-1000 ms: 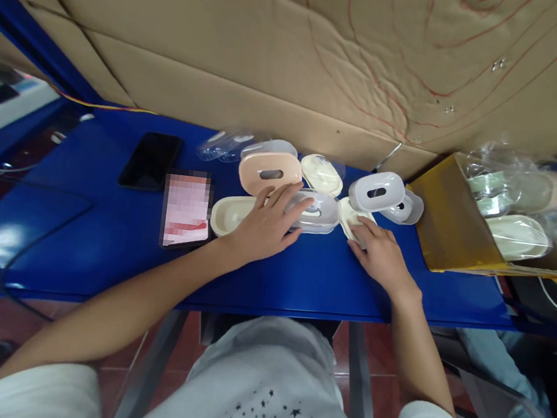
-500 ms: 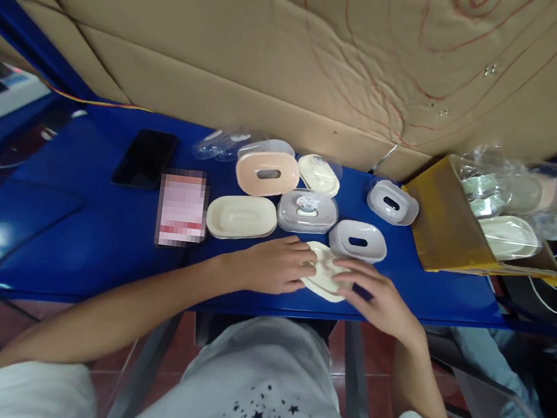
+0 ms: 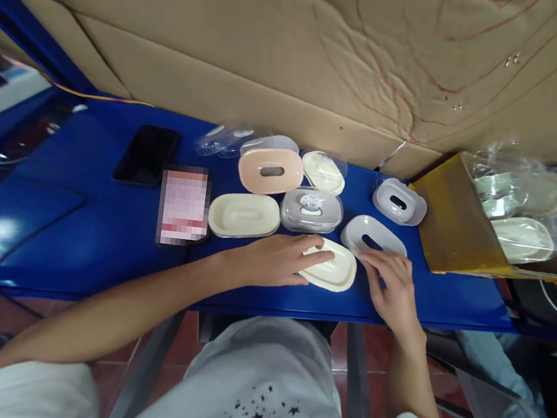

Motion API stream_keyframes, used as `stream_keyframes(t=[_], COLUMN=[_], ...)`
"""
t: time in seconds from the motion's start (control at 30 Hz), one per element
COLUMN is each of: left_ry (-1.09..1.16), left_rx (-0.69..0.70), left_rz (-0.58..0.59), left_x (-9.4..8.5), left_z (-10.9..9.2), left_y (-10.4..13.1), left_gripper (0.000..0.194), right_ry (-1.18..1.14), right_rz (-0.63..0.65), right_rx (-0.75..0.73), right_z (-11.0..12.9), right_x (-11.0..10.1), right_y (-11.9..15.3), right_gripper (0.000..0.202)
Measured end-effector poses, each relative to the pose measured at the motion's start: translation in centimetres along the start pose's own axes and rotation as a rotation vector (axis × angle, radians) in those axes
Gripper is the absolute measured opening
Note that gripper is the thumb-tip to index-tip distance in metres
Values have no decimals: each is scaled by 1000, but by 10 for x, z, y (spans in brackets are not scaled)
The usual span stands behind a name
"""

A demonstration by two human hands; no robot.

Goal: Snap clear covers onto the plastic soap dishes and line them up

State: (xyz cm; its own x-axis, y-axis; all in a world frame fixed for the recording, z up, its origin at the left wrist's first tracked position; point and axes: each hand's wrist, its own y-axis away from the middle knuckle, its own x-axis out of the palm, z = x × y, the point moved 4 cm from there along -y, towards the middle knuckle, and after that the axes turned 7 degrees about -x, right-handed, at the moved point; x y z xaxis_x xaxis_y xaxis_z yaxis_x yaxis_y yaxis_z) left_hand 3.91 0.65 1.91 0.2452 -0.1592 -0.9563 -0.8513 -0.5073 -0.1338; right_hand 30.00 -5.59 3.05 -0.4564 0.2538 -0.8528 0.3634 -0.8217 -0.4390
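Observation:
A cream oval tray (image 3: 334,269) lies near the table's front edge, and my left hand (image 3: 283,260) rests on its left end with the fingers apart. My right hand (image 3: 393,286) pinches the near rim of a pale grey oval dish (image 3: 381,234) with a dark slot. Left of that dish is a grey dish under a clear lid (image 3: 312,211). Another cream tray (image 3: 245,215) lies beyond my left forearm, below a peach slotted dish (image 3: 270,170). A second pale grey dish (image 3: 400,201) stands farther back.
An open cardboard box (image 3: 451,215) with bagged pieces stands at the right. Clear lids (image 3: 226,140) and a small cream piece (image 3: 323,172) lie at the back. A black phone (image 3: 146,155) and blurred pink item (image 3: 184,206) are at left.
My right hand has moved right, off the cream tray and onto the nearer grey dish, which is now turned. The view has shifted slightly.

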Motion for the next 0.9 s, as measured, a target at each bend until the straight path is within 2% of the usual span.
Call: stream_keyframes(t=[0.17, 0.37, 0.47, 0.57, 0.73, 0.9], left_ry=[19, 15, 14, 4, -153, -98], left_rx=[-21, 63, 59, 80, 137, 189], left_rz=[-9, -190, -201, -196, -157, -178], left_x=[5, 1, 0, -1, -2, 2], left_z=[3, 3, 5, 7, 5, 3], left_y=[1, -2, -3, -2, -1, 0], left_gripper=[74, 83, 73, 59, 47, 42], right_ry=[-51, -157, -152, -129, -109, -68], right_rz=[-81, 63, 82, 100, 160, 194], right_rx=[33, -169, -236, -267, -259, -199], right_z=[5, 40, 57, 63, 63, 68], right_x=[-12, 9, 20, 22, 17, 31], right_y=[8, 6, 3, 2, 6, 8], right_gripper=[32, 38, 40, 42, 48, 49])
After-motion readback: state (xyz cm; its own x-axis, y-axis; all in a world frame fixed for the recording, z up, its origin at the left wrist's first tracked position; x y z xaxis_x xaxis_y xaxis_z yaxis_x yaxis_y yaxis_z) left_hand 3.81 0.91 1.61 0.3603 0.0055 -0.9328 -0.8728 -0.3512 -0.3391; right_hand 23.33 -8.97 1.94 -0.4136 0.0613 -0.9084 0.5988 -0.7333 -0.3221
